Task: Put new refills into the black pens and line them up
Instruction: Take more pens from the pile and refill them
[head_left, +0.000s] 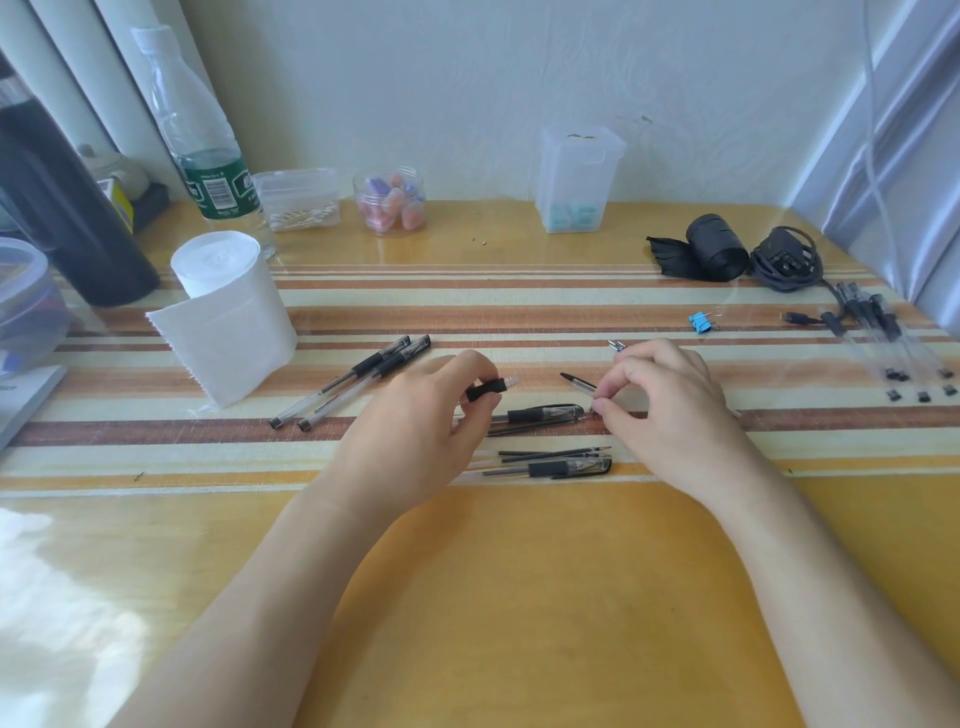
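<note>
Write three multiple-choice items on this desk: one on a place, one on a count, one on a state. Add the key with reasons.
1. Where does the blue binder clip lie?
A. On the striped mat, beyond the right hand
B. Between the two hands
C. On a forearm

2. How many pens lie side by side between the paper roll and the left hand?
A. One
B. Two
C. Five

3. What is the left hand doing?
A. Lying flat, holding nothing
B. Gripping a pen barrel by its black grip
C. Pointing at the wall

Key:
1 A, the clip sits on the mat past the right hand's knuckles.
2 B, two pens lie parallel there.
3 B, its fingers curl round the barrel, while the right hand pinches a refill.
</note>
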